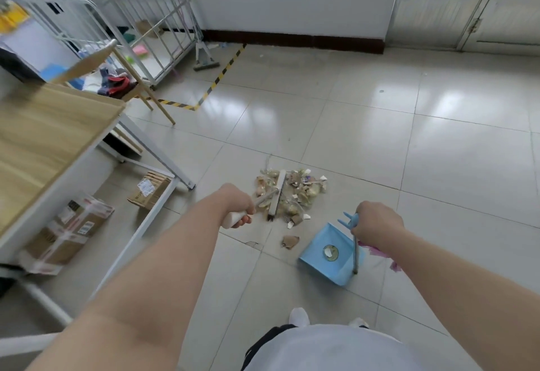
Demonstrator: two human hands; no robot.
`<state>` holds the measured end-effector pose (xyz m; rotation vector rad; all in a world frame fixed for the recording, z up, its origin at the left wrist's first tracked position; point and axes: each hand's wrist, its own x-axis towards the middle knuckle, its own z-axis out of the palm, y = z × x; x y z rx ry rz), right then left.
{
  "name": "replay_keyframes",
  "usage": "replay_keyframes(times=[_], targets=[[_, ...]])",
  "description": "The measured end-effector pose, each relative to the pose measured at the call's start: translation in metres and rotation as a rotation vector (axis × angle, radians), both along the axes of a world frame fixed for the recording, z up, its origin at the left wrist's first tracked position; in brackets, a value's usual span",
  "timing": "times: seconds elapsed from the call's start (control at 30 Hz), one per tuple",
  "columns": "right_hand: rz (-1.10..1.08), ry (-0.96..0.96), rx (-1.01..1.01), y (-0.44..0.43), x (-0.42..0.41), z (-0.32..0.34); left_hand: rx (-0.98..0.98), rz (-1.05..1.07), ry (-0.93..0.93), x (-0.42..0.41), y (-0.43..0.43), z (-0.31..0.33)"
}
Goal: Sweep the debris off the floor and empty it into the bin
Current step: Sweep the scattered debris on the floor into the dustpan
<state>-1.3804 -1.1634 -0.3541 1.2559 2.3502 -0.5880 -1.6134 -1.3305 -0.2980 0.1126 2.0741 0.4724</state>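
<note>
As only the head view reaches my screen, every entry below comes from it.

- Left hand [238, 209]: fingers wrapped fully round the white grip of the broom [277, 195]. Its pale head lies in the debris pile [301, 192], placed there, I judge, to drag scraps toward the pan.
- Right hand [377, 224]: fingers closed round the top of the upright handle [355, 253] of the blue dustpan [315, 242]. The pan rests on the tiled floor [380, 151] just beside the pile, its open edge toward it (set to receive, I judge).
- Debris: heaped on the floor beyond the pan. One cardboard scrap [290, 241] lies apart, near the pan's lip, and a round piece [330, 252] sits inside the pan.
- Bin: I cannot find it in view.
- Status: sweeping in hand, emptying not yet done.
</note>
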Motion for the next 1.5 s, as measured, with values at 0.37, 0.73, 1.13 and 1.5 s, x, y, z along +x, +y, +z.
replay_keyframes(times=[0.37,0.73,1.13,1.5], targets=[[0.024,0.017,-0.039,0.032,0.023,-0.012,0.102,0.592,-0.046,0.064,0.014,-0.056],[-0.049,0.048,-0.109,0.064,0.054,-0.027,0.324,0.930,-0.218,0.100,0.076,-0.080],[-0.041,0.082,-0.042,0.076,0.015,-0.022,0.271,0.836,-0.051,0.052,0.070,-0.040],[-0.113,0.066,-0.042,0.093,-0.070,-0.033,0.178,0.700,0.011,-0.064,0.068,-0.059]])
